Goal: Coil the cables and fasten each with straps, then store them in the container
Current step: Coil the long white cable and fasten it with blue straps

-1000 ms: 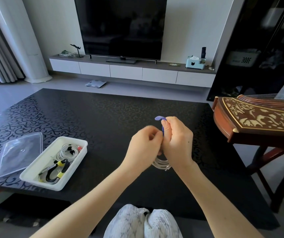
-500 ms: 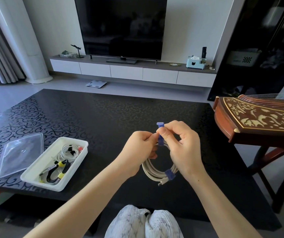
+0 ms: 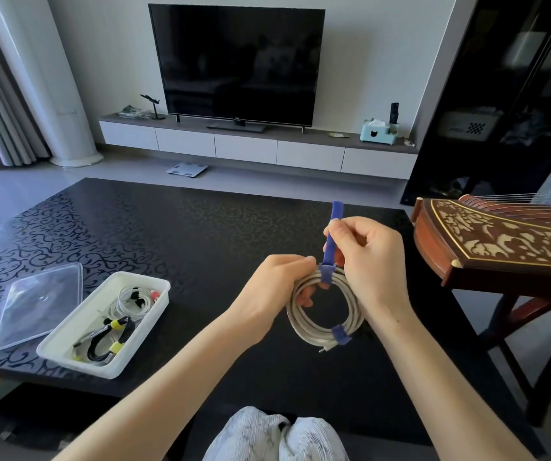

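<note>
A coiled grey-white cable point(image 3: 325, 329) hangs above the black table point(image 3: 167, 234). My left hand point(image 3: 275, 289) grips the top left of the coil. My right hand point(image 3: 365, 257) pinches a blue strap point(image 3: 332, 236) that loops round the coil's top and stands straight up. A second blue strap point(image 3: 340, 335) is wrapped round the coil's lower right, beside the cable's plug end. The white container point(image 3: 154, 304) sits to the left and holds a white cable bundle point(image 3: 131, 301) and a black cable with yellow straps point(image 3: 111, 337).
A clear lid point(image 3: 34, 307) lies left of the container near the table's front left edge. A wooden zither point(image 3: 500, 241) on a stand overhangs the table's right side. My knees point(image 3: 275, 434) are below the front edge. A TV and low cabinet stand far behind.
The coil has turned into full view and dropped a little. My right hand rose, pulling the blue strap's tail up longer. The left hand still holds the coil.
</note>
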{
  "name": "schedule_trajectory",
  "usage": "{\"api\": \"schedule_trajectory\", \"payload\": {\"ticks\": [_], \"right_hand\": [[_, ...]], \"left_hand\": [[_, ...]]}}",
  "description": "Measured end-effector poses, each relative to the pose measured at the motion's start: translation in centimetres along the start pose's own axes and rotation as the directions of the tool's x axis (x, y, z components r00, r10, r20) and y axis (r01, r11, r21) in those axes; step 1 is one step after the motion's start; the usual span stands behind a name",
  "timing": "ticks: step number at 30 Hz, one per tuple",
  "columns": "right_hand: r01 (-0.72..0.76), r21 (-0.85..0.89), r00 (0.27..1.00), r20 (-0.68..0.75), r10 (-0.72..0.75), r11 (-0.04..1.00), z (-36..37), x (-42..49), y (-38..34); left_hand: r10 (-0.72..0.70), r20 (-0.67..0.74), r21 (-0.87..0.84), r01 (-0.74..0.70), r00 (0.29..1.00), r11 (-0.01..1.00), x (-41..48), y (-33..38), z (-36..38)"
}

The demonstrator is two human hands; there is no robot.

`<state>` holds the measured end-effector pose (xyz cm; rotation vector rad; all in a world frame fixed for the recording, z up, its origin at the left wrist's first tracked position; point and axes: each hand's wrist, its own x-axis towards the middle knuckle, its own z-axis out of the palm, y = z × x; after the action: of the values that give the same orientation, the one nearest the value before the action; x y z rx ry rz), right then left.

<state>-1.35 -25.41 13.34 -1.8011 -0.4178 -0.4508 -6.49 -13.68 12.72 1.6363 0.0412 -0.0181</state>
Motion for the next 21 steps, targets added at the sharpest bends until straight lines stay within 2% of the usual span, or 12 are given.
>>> {"api": "schedule_trajectory", "payload": {"ticks": [3, 5, 7, 11, 15, 17, 21], "right_hand": [[0.204, -0.149, 0.965, -0.137, -0.224, 0.968, 0.7, -0.6, -0.1], [0.329, -0.225, 0.910, -0.185, -0.371, 0.917, 1.0, -0.7, 0.3], [0.399, -0.243, 0.876, -0.183, -0.446, 0.884, 1.1, -0.7, 0.9], [0.484, -0.304, 0.817, -0.180, -0.548, 0.821, 1.0, -0.6, 1.7], [0.518, -0.333, 0.792, -0.159, -0.589, 0.787, 0.9, -0.3, 2.3], [0.547, -0.311, 0.782, -0.142, -0.607, 0.777, 0.8, -0.4, 2.4], [0.638, -0.282, 0.708, -0.153, -0.690, 0.717, 0.7, -0.9, 1.9]], "left_hand": [[-0.167, 0.016, -0.215, 0.167, 0.986, 0.962, 0.3, 1.0, 0.2], [-0.250, 0.074, -0.291, 0.261, 0.965, 0.921, 0.4, 1.5, 0.1], [-0.289, 0.114, -0.310, 0.311, 0.950, 0.899, 0.2, 1.9, 0.1], [-0.280, -0.043, -0.128, 0.273, 0.959, 0.954, 0.5, 2.3, -0.1], [-0.182, -0.115, -0.020, 0.180, 0.977, 0.983, 0.7, 2.6, 0.0], [-0.164, -0.157, -0.036, 0.161, 0.974, 0.986, 0.8, 2.7, 0.3], [-0.240, -0.250, -0.183, 0.197, 0.938, 0.963, 1.4, 2.7, 1.0]]}}
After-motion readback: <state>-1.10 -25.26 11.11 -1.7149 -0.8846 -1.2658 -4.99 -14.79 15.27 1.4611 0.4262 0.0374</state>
